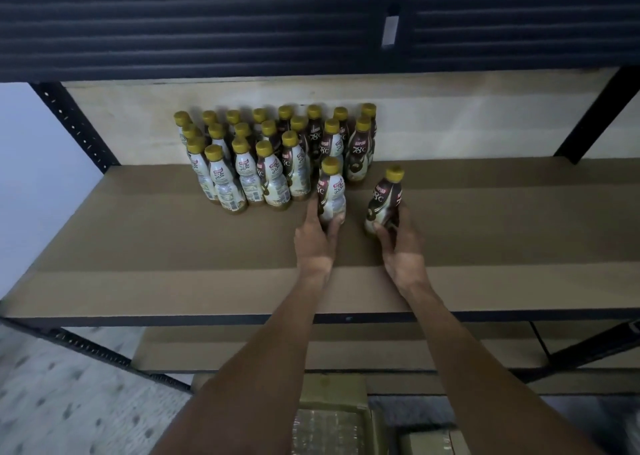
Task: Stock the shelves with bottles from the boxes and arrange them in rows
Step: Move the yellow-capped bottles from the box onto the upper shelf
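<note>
**A:** We're at the brown fibreboard shelf (156,246). A block of gold-capped coffee bottles (263,163) stands packed at the back, several rows deep against the pale rear wall.

**B:** What's crowding the hands?

**A:** That block, mainly. The left hand (313,243) has its grip clamped round the lower body of a brown-and-cream plastic bottle (331,191), just beside the block's front right corner. More bottles stand close behind it.

**B:** And the other side?

**A:** The right hand (403,246) has its grip wrapped round the base of a second brown-and-cream bottle (384,201), a little apart to the right of the first.

**B:** Which way are they pointing?

**A:** Caps up, both of them, long axes near vertical. The left one stands straight. The right one leans its cap slightly rightward, with the dark "78C" face toward us. Whether either base touches the board, I can't tell.

**B:** And the surroundings?

**A:** A dark ribbed beam (207,28) runs low overhead. There's a black perforated steel upright (72,125) at the left. An olive cardboard box (332,402) sits down below the shelf's front edge, between the forearms.
</note>
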